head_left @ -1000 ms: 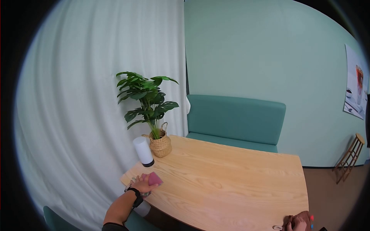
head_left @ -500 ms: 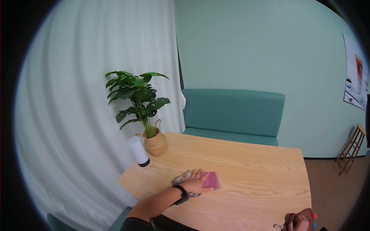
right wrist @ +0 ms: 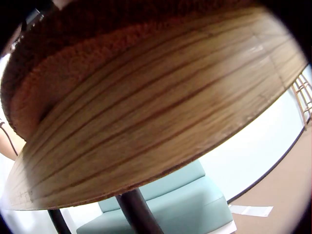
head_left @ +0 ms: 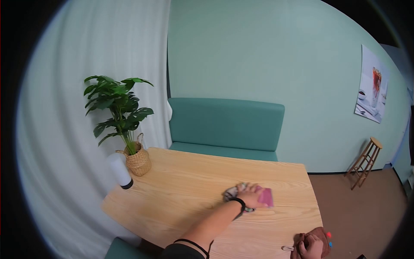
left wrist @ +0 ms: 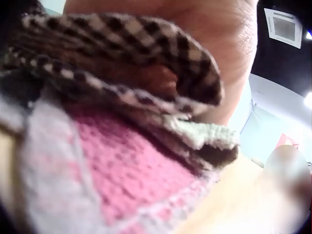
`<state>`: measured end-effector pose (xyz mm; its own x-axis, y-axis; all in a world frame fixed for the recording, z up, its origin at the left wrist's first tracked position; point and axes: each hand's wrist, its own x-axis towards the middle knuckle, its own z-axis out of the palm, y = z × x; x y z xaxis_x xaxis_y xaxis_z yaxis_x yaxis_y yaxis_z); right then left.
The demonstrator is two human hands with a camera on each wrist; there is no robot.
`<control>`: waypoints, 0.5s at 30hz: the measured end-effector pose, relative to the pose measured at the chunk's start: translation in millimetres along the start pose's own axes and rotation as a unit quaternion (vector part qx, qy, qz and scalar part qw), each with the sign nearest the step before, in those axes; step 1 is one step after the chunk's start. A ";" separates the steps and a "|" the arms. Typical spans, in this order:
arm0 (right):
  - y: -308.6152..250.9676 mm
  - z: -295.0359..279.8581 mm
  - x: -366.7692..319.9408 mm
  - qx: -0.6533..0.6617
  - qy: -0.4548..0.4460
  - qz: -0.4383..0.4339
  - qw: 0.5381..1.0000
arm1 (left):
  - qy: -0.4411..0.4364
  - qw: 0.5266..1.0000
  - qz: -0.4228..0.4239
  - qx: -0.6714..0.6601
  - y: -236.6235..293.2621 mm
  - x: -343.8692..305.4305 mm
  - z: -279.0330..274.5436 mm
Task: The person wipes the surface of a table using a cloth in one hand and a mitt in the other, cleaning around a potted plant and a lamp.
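Observation:
My left hand point(head_left: 250, 196) presses on a pink cloth point(head_left: 266, 197) on the wooden table point(head_left: 185, 181), fingers spread over it. In the left wrist view the cloth's pink textured face point(left wrist: 131, 165) shows, with a brown-and-white checked fold point(left wrist: 195, 58) bunched under the palm. At the table's near right corner my right hand point(head_left: 314, 247) grips a bunched fold of a brown towel point(head_left: 319, 233). This towel has a pale hanging loop and small red and blue bits at its edge. In the right wrist view its fuzzy brown fabric point(right wrist: 73, 83) lies over the tabletop, with the fingers mostly hidden.
A potted plant in a woven basket point(head_left: 139, 162) and a white cylinder with a black base point(head_left: 118, 170) stand at the table's left end. Behind the table is a green bench point(head_left: 224, 125). A wooden stool point(head_left: 365, 162) stands to the right.
My left hand has slid the pink cloth from the table's left end rightward past the middle. The head view has turned right. The right hand stays on the brown towel.

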<state>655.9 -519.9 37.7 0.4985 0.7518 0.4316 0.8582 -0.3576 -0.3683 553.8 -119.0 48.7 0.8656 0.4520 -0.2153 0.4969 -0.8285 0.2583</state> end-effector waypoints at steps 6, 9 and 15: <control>8.7 7.0 -2.4 -0.009 0.013 -0.010 1.000 | 0.037 0.984 -0.171 -0.021 -115.1 -38.6 -24.4; 12.1 8.8 -2.3 0.000 0.009 -0.007 1.000 | 0.064 0.961 -0.266 -0.044 -190.9 -85.4 -29.1; 6.4 3.0 -0.2 -0.003 0.006 -0.004 1.000 | 0.073 0.910 -0.402 -0.072 -297.1 -187.0 -25.0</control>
<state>660.9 -520.6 32.7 0.4935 0.7482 0.4434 0.8626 -0.3557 -0.3598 245.8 50.9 35.7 0.2122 0.9408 -0.2643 0.9669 -0.1629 0.1962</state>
